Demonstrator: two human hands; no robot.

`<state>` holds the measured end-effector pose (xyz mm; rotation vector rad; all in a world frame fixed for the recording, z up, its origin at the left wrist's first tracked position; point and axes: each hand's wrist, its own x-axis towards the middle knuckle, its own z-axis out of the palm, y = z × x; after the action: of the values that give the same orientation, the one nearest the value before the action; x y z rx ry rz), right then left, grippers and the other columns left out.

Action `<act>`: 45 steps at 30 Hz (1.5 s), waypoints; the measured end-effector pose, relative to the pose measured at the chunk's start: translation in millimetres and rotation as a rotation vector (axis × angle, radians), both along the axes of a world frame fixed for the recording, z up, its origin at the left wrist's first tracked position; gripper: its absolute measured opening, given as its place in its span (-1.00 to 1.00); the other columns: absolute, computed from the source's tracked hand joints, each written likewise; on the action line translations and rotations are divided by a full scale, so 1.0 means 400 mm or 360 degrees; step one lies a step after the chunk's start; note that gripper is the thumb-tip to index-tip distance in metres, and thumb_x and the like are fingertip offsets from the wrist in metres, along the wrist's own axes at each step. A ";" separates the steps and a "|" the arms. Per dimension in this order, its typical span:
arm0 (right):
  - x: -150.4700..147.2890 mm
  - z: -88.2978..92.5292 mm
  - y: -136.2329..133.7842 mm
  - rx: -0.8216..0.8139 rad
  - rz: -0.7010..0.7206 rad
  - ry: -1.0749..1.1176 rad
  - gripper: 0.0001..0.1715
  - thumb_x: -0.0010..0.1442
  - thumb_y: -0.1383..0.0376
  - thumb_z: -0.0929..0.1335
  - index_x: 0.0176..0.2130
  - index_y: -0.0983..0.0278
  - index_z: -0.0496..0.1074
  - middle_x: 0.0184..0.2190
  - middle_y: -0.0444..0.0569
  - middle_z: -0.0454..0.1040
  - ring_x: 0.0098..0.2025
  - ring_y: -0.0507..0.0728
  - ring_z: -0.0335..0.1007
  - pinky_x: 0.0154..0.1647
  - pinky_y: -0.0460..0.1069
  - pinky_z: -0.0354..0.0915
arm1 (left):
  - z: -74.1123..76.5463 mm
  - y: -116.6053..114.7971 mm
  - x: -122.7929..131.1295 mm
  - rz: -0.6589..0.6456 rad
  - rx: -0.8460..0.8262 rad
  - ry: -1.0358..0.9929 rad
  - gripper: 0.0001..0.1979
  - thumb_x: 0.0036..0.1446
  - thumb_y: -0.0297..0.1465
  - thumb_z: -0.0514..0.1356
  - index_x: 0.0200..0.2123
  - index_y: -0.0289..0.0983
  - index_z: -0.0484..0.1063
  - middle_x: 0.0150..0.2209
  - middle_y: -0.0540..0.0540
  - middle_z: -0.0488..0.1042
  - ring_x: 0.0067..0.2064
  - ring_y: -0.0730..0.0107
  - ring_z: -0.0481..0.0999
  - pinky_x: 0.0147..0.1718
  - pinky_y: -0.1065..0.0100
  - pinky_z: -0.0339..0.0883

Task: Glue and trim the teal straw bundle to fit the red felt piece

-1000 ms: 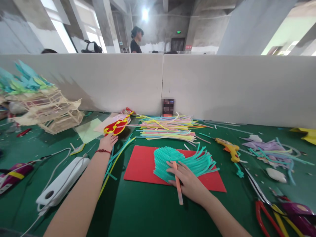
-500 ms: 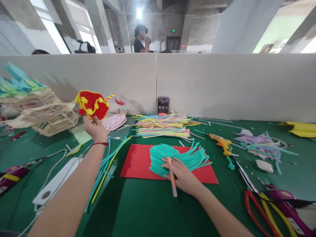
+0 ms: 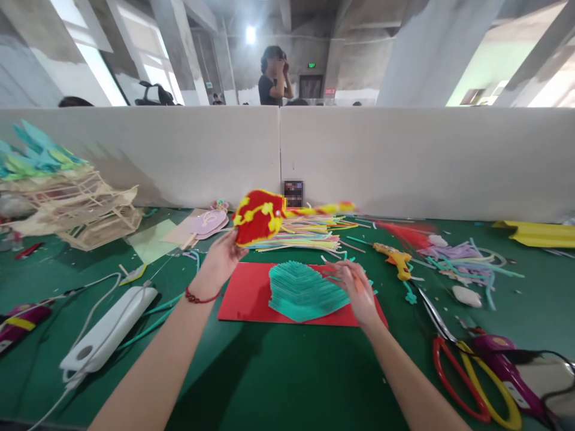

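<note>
A: Head cam: L hand (image 3: 223, 254)?
B: Fingers pinching edge of red/yellow fan (image 3: 257, 222); it's hanging just beyond that hand, blocking part of the strip bundle (image 3: 309, 244) behind.
A: R hand (image 3: 358, 293)?
B: Half-curled, holding orange stick (image 3: 360, 284), blurry. It's covering teal piece's (image 3: 303, 293) R end; can't tell if touching. Red board (image 3: 242, 296) is lying underneath, btwn hands.
A: Nearby?
B: Glue gun (image 3: 395, 260), scissors (image 3: 467, 353) lying R of R hand; pwr strip (image 3: 110, 332) sitting L of L hand.

The left hand (image 3: 228, 254) has swung the red-and-yellow fan (image 3: 259, 220) from the left to the centre, handle (image 3: 314, 210) now pointing right; the right hand (image 3: 357, 292) has shifted right.
</note>
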<state>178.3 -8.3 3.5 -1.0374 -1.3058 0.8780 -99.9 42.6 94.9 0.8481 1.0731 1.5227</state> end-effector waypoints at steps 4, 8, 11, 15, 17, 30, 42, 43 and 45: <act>0.035 0.011 0.019 -0.0275 -0.0094 0.0322 -0.60 0.20 -0.07 0.22 -0.20 0.19 0.22 -0.33 0.02 0.58 -0.35 0.19 0.55 -0.41 0.07 0.46 | -0.095 -0.037 0.059 -0.0494 -0.0111 0.0347 -0.83 0.13 -0.40 0.10 -0.25 -0.27 0.45 -0.19 -0.16 0.53 -0.23 0.25 0.53 -0.35 0.34 0.45; 0.039 0.006 0.024 -0.0311 -0.0171 0.0194 -0.58 0.16 -0.12 0.22 -0.24 0.15 0.24 -0.39 -0.04 0.58 -0.39 0.19 0.53 -0.44 0.07 0.45 | -0.166 -0.055 0.106 -0.0823 -0.0243 0.0754 -0.68 0.14 -0.20 0.10 -0.19 -0.31 0.45 -0.38 -0.14 0.54 -0.38 0.23 0.52 -0.44 0.30 0.41; 0.031 -0.008 0.025 -0.0307 -0.0197 0.0093 -0.57 0.15 -0.14 0.23 -0.25 0.14 0.25 -0.41 -0.04 0.58 -0.41 0.21 0.52 -0.38 0.12 0.45 | -0.182 -0.038 0.119 -0.0897 -0.0190 0.0923 -0.69 0.12 -0.17 0.12 -0.27 -0.29 0.47 -0.40 -0.10 0.53 -0.31 0.21 0.51 -0.33 0.28 0.40; 0.020 -0.025 0.025 -0.0299 -0.0181 -0.0035 -0.57 0.17 -0.13 0.22 -0.25 0.15 0.28 -0.40 -0.03 0.57 -0.39 0.21 0.51 -0.27 0.16 0.44 | -0.182 -0.001 0.117 -0.0903 -0.0090 0.1145 -0.74 0.13 -0.22 0.09 -0.31 -0.27 0.46 -0.27 -0.10 0.55 -0.19 0.19 0.50 -0.21 0.28 0.36; 0.016 -0.030 0.023 -0.0302 -0.0149 -0.0123 -0.56 0.16 -0.13 0.24 -0.24 0.16 0.31 -0.39 -0.02 0.57 -0.37 0.21 0.50 -0.24 0.16 0.43 | -0.186 0.014 0.114 -0.0873 -0.0046 0.1232 -0.75 0.15 -0.26 0.06 -0.31 -0.27 0.46 -0.20 -0.12 0.55 -0.14 0.18 0.50 -0.16 0.27 0.35; 0.016 -0.066 0.026 -0.0221 -0.0102 -0.0557 -0.59 0.22 -0.02 0.22 -0.15 0.21 0.35 -0.39 0.01 0.55 -0.38 0.20 0.48 -0.31 0.08 0.41 | -0.246 -0.004 0.121 -0.0269 0.0335 0.1592 -0.75 0.22 -0.37 -0.01 -0.25 -0.22 0.47 -0.18 -0.14 0.47 -0.10 0.25 0.44 -0.04 0.21 0.32; 0.017 -0.091 0.043 -0.0217 -0.0164 -0.0544 -0.50 0.11 -0.14 0.27 -0.25 0.21 0.40 -0.45 0.01 0.55 -0.45 0.20 0.49 -0.36 0.09 0.44 | -0.269 -0.010 0.116 -0.0199 0.0420 0.1761 -0.79 0.17 -0.46 0.06 -0.28 -0.21 0.50 -0.27 -0.11 0.48 -0.18 0.26 0.45 -0.15 0.22 0.37; 0.016 -0.086 0.042 -0.0214 -0.0168 -0.0544 -0.48 0.09 -0.16 0.28 -0.25 0.21 0.40 -0.45 0.02 0.55 -0.45 0.20 0.49 -0.36 0.09 0.44 | -0.269 -0.010 0.115 -0.0194 0.0416 0.1762 -0.79 0.17 -0.47 0.06 -0.28 -0.21 0.50 -0.27 -0.10 0.48 -0.18 0.27 0.45 -0.14 0.23 0.37; 0.013 -0.076 0.041 -0.0212 -0.0169 -0.0539 -0.46 0.06 -0.18 0.28 -0.26 0.20 0.40 -0.46 0.03 0.55 -0.46 0.21 0.49 -0.36 0.11 0.44 | -0.268 -0.011 0.113 -0.0151 0.0393 0.1767 -0.81 0.16 -0.47 0.07 -0.28 -0.21 0.48 -0.25 -0.10 0.47 -0.16 0.27 0.45 -0.13 0.24 0.36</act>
<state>183.4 8.1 -26.8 -1.3922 -1.4704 0.7372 -54.5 38.1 -12.2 2.0025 1.5738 1.0613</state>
